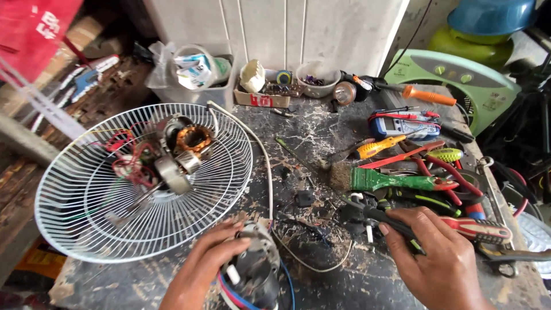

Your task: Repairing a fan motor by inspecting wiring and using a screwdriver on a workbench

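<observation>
My left hand (201, 270) grips a grey fan motor housing (255, 264) with red, blue and white wires at the near edge of the workbench. My right hand (439, 258) is closed around the black handle of a tool (376, 215), whose dark head points left over the bench. A white wire fan guard (143, 181) lies to the left, holding a copper-wound stator (194, 138) and loose metal motor parts with red wires.
A green-handled paintbrush (390, 181), screwdrivers, red-handled pliers (447, 172) and a blue multimeter (404, 126) crowd the right side. Small tubs and boxes (315, 77) line the back. A white cable (270, 189) crosses the dark, scratched bench (321, 135).
</observation>
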